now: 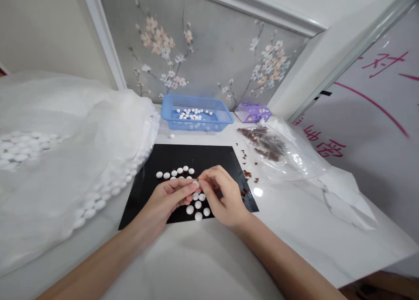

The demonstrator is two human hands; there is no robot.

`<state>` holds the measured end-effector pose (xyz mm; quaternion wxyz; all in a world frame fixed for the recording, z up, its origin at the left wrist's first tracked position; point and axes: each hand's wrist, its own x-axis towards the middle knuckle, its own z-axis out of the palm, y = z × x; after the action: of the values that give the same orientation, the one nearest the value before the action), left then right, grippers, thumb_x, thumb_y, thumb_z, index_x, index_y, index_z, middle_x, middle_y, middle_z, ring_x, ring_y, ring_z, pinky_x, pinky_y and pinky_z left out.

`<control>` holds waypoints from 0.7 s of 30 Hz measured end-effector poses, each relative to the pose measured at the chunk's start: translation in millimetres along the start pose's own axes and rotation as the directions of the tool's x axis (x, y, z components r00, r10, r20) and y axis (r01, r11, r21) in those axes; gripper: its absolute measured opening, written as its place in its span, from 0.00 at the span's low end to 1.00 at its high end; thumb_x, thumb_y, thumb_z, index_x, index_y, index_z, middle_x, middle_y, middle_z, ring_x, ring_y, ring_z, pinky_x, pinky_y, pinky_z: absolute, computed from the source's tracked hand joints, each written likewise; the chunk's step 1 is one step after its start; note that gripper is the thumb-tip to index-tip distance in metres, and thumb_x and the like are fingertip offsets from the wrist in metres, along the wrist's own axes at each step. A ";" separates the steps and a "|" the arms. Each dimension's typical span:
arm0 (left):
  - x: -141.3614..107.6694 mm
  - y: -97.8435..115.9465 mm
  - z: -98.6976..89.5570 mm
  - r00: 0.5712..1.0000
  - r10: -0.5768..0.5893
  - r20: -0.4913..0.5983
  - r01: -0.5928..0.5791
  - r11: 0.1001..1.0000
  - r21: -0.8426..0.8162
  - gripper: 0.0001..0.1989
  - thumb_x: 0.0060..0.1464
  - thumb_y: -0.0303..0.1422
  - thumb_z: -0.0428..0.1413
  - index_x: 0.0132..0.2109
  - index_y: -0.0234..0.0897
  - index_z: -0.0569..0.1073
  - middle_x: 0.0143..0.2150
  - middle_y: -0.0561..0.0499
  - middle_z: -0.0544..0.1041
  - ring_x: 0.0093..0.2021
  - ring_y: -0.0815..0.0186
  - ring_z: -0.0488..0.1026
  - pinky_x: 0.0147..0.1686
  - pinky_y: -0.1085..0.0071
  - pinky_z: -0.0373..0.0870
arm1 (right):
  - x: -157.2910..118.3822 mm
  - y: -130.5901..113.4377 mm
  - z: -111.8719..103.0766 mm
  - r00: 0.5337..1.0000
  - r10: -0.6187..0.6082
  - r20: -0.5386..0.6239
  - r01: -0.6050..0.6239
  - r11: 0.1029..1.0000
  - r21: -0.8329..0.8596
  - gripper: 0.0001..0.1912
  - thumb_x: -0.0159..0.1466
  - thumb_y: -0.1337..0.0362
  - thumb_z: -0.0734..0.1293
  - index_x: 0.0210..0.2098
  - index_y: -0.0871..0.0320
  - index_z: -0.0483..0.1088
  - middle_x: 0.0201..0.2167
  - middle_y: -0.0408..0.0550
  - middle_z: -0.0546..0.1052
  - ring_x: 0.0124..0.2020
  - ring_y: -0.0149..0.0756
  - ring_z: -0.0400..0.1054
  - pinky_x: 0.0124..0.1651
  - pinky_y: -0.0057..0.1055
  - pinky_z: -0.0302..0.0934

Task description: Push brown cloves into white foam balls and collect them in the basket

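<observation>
Between the fingertips of my left hand (172, 195) is a small white ball (196, 184). My right hand (224, 195) pinches a tiny brown piece (197, 180) against the top of that ball; whether it is stuck in or only touching is too small to tell. Both hands are over a black mat (209, 153). More white balls (198, 205) lie on the mat below the fingers, and others (174, 173) rest farther up, partly hidden by my left hand. Some dark red-brown bits are scattered among them.
Behind the mat stands a blue basket (196, 126) with several white balls inside. One loose ball (172, 136) sits before it. At right are brown bits (247, 174), a clear plastic bag (288, 160) and a purple packet (253, 113). A large white sack of balls (81, 116) fills the left.
</observation>
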<state>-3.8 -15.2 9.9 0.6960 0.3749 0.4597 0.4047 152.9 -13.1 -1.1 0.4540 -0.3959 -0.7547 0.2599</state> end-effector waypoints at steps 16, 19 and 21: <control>1.8 -0.5 -4.1 1.000 0.013 0.013 -0.013 1.000 -0.005 0.07 0.45 0.36 0.62 0.28 0.37 0.77 0.25 0.55 0.70 0.25 0.76 0.62 0.28 0.82 0.63 | 3.9 1.3 -6.1 0.993 0.020 0.113 -0.029 0.997 0.077 0.06 0.61 0.65 0.63 0.39 0.56 0.63 0.33 0.42 0.65 0.19 0.19 0.56 0.20 0.21 0.55; 2.6 -0.3 -4.3 1.000 0.014 0.002 -0.014 1.000 0.018 0.08 0.44 0.37 0.62 0.29 0.37 0.77 0.25 0.55 0.70 0.25 0.75 0.62 0.29 0.80 0.64 | 4.2 1.4 -5.9 0.994 0.025 0.103 -0.032 0.997 0.069 0.05 0.61 0.65 0.63 0.37 0.56 0.64 0.31 0.42 0.66 0.19 0.20 0.56 0.20 0.22 0.55; 2.3 -0.4 -4.1 1.000 0.022 -0.003 -0.021 0.999 0.035 0.08 0.44 0.38 0.62 0.29 0.37 0.77 0.25 0.54 0.70 0.25 0.75 0.62 0.29 0.79 0.65 | 4.8 0.9 -6.1 0.995 0.035 0.098 -0.041 0.997 0.063 0.05 0.61 0.64 0.63 0.37 0.56 0.65 0.30 0.42 0.65 0.19 0.21 0.56 0.20 0.22 0.55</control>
<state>-7.0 -12.7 7.6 0.6841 0.3914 0.4639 0.4046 157.3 -8.4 3.3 0.4247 -0.3821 -0.7592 0.3118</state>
